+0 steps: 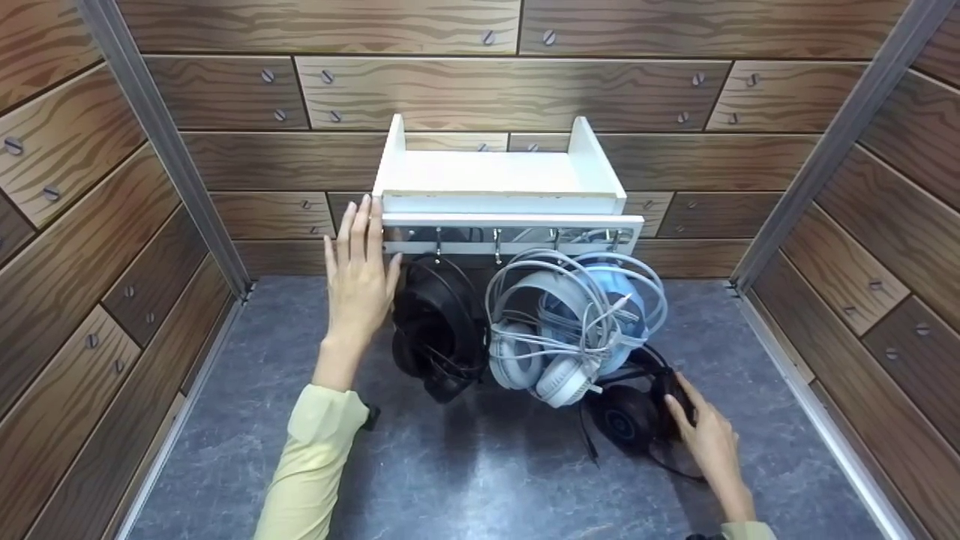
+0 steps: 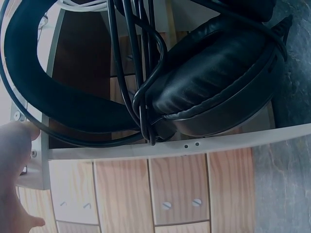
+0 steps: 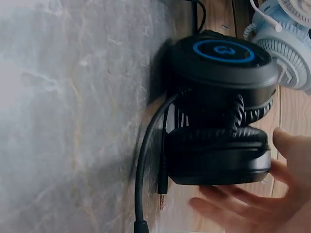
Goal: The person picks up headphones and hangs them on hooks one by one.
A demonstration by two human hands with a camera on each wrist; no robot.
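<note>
My left hand (image 1: 356, 281), fingers straight, rests against the left end of a white rack (image 1: 517, 220) with metal hooks. Beside it a black headset (image 1: 439, 326) hangs from the rack; its cushioned ear cup (image 2: 214, 73) and bundled cable fill the left wrist view. A white headset (image 1: 517, 356) and a light blue headset (image 1: 611, 281) hang farther right, cables looped over them. Low at the right, my right hand (image 1: 705, 435) grips one ear cup of another black headset (image 3: 218, 158), thumb on one side and fingers on the other. Its other cup bears a blue ring.
Above the hooks is a white shelf (image 1: 495, 172) with raised sides. Wood-patterned walls (image 1: 510, 90) stand at the back and both sides, with metal corner posts. Below lies a grey marbled tabletop (image 1: 480, 480). The headset's microphone boom (image 3: 143, 165) and plug (image 3: 163, 187) extend near the tabletop.
</note>
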